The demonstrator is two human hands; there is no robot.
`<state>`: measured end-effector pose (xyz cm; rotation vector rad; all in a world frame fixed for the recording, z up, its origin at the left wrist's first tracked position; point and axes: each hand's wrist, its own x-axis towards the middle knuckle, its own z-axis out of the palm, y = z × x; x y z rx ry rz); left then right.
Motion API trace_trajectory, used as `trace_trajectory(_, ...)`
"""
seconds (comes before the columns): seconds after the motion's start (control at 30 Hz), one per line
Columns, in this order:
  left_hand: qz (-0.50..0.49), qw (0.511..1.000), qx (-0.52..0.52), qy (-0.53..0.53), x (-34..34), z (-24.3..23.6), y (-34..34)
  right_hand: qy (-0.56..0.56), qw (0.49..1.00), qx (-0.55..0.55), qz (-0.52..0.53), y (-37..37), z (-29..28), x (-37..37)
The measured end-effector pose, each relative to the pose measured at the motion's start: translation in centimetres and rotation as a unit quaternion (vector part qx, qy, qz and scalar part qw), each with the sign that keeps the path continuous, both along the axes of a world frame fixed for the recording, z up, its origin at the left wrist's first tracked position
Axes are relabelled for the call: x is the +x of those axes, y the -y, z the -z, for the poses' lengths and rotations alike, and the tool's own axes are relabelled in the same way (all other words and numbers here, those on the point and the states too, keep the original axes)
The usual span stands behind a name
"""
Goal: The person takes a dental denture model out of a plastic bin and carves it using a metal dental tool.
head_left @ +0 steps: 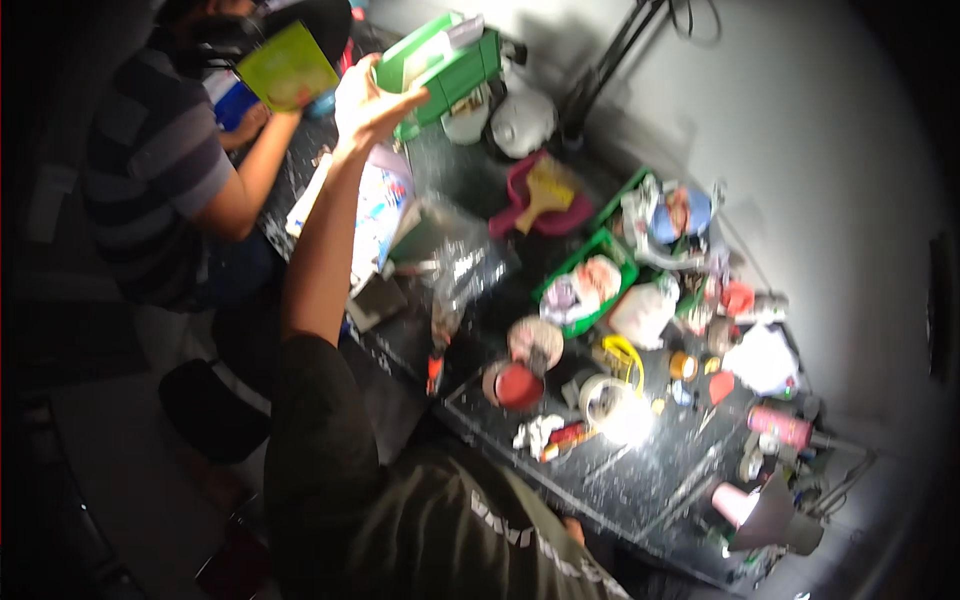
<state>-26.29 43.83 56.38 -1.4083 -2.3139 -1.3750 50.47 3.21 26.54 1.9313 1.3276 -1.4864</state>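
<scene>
My left hand (372,105) is raised at the top centre, gripping a green plastic bin (448,78) with a pale item in it. Below that arm lie papers and printed packets (375,205) and a crumpled clear plastic bag (455,260). A sliver of my right hand (573,531) shows low beside my body at the table's front edge; its fingers are mostly hidden.
A co-worker (150,180) at left holds a yellow-green card (288,66). The black table (640,500) bears a pink dustpan (510,190), green trays (560,315) of items, jars (683,366), tools and a bright lamp (628,420). A black stand (610,75) rises by the wall.
</scene>
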Motion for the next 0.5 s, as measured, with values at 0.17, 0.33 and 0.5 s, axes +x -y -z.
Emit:
trace_trajectory(0.17, 0.061, 0.997, -0.018, -0.039, 7.0, -0.1, 4.7, 0.017, 0.999, -0.027, 0.004, 4.1, -1.6, 2.1)
trace_trajectory(0.33, 0.124, 0.987, 0.033, 0.102, 10.9, 0.5, 11.9, 0.023, 0.999, -0.038, 0.022, 5.5, -2.7, 2.1)
trace_trajectory(0.5, 0.067, 0.987, -0.046, 0.142, 14.6, 0.4, 20.5, 0.029, 0.998, -0.048, 0.011, 5.6, -3.0, 2.4)
